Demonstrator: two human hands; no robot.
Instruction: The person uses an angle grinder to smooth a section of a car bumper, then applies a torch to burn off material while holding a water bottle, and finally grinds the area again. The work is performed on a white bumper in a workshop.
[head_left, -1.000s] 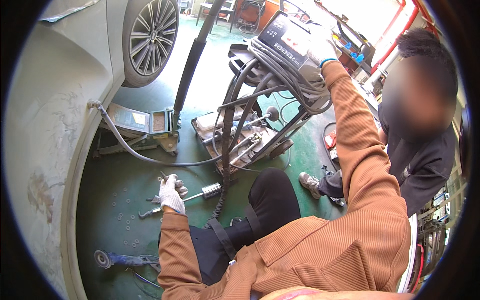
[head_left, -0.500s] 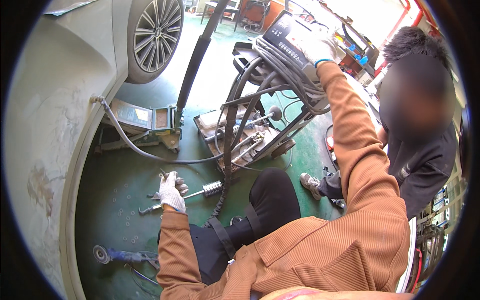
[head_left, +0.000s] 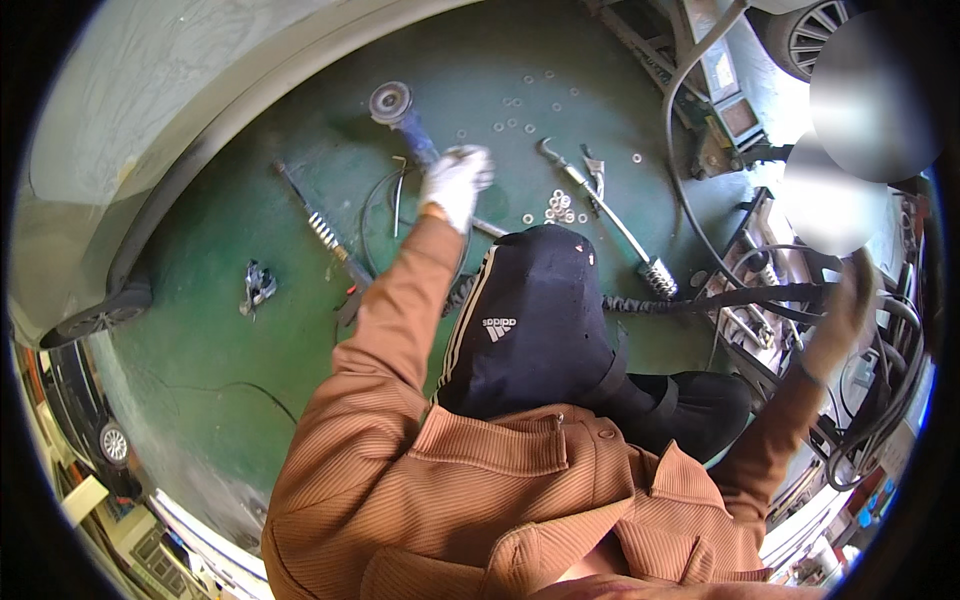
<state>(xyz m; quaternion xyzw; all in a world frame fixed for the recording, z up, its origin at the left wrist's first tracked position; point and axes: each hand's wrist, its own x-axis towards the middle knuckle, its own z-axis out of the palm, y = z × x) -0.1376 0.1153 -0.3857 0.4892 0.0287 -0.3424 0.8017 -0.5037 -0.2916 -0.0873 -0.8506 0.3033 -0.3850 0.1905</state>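
My left hand [head_left: 455, 185], in a white glove, is over a blue angle grinder [head_left: 408, 120] lying on the floor; motion blur hides whether its fingers grip it. My right hand [head_left: 848, 295], smeared by motion, is at the right beside the hoses and cables [head_left: 895, 330]; its fingers are unclear. Near my bent knee lie several metal washers [head_left: 560, 206] and a long slide hammer [head_left: 610, 226] with a knurled weight. Another long rod tool with a spring-like part [head_left: 320, 225] and a thin bent bar [head_left: 398, 200] lie left of my left hand.
A pale car body [head_left: 170, 80] arches along the upper left. A floor jack [head_left: 725, 75] with a hose over it stands upper right. A cart of tools [head_left: 760, 320] is at my right. A crumpled scrap [head_left: 256, 285] lies on the green floor [head_left: 230, 370], crossed by cables.
The view has swung down and leftward. My left hand has moved to the grinder, and my right hand has left the top of the machine on the cart and is lower.
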